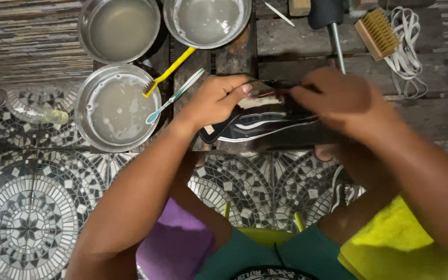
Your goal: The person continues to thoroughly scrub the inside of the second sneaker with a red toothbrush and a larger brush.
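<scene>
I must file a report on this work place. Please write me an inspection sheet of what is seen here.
Surface: dark wooden pallet on a black and white mosaic floor.
Job's things: black shoe with white stripes, lying on its side on the pallet.
Clutter: three metal bowls of cloudy water; yellow brush and teal toothbrush resting on a bowl rim; wooden brush; white laces; a black-handled tool.
Hands: left hand and right hand both on the shoe's upper edge; grip blurred.
Cables: nothing seen.
Surroundings: purple cloth and yellow cloth near the person's knees.
</scene>
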